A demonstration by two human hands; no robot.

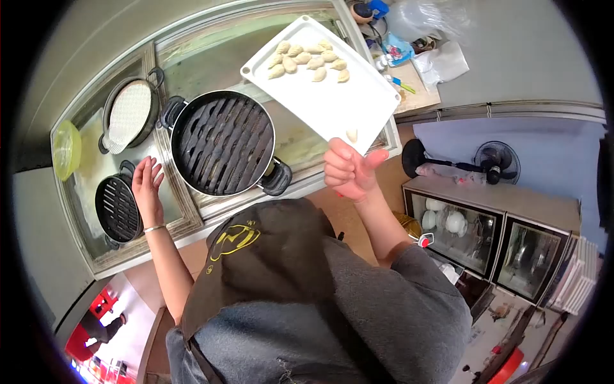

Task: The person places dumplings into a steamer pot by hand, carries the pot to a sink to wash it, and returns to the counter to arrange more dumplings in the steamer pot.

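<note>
My left hand (148, 182) is raised over the counter with its fingers stretched out and nothing in them. It is between a small black slotted pan (118, 208) and a large black two-handled pot (223, 142) with a dark ridged grate inside. My right hand (348, 169) has its fingers curled at the near corner of a white tray (307, 105), with the corner between index finger and thumb. Several pale dumplings (302, 58) lie toward the tray's far end. One single dumpling (352, 135) sits just beyond my right fingers.
A round pan with a pale perforated liner (130, 114) and a green-yellow bowl (66, 150) stand at the left. Beyond the tray are a wooden board (419, 96) and plastic bags (422, 22). A glass-door cabinet (455, 224) and a black fan (497, 162) are at the right.
</note>
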